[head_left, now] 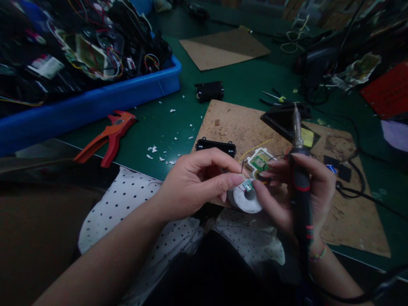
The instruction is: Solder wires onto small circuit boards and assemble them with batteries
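- Smooth green bench [178, 114] in a dim workshop, bearing a rough, stained brown sheet [236, 121]
- Small circuit board [247, 185], flat and angular, between both hands over a round white roll [248, 204] with a central hole
- Left hand [204, 182]: thumb and forefinger nearly closed, pinching the board's left edge, beside a thin dark wire [242, 165]
- Right hand [282, 208]: fingers loosely curled around a soldering iron [299, 182], metal tip upward, thumb at the board's right edge
- Step in hand: apparently positioning board and wire; the next move seems to call for steady fingertips
- Farther out: glossy black case [216, 147], red-orange wire stripper [117, 127], hard blue tray [127, 95]
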Action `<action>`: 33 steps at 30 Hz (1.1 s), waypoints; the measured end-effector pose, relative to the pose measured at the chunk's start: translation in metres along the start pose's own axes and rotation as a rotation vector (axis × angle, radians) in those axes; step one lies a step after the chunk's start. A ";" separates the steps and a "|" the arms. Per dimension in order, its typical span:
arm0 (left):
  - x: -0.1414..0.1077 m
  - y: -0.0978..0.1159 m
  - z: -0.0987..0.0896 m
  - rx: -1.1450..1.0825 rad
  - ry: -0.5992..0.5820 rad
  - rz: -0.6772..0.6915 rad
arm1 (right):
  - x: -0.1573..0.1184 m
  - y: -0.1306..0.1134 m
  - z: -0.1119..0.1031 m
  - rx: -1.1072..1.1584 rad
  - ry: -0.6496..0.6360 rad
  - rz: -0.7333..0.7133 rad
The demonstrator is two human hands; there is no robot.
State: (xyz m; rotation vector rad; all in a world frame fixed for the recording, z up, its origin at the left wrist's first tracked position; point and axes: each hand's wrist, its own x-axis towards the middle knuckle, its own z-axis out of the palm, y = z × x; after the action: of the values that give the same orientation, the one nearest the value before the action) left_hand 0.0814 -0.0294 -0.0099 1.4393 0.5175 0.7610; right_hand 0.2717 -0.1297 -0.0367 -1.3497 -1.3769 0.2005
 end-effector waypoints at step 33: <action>-0.013 -0.001 0.010 0.732 0.007 0.209 | -0.001 0.002 0.000 0.008 -0.013 0.022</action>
State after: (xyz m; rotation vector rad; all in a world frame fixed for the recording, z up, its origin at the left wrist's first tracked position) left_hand 0.0797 -0.0459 -0.0117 2.1949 0.6989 0.7761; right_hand 0.2723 -0.1303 -0.0388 -1.3594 -1.3706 0.2297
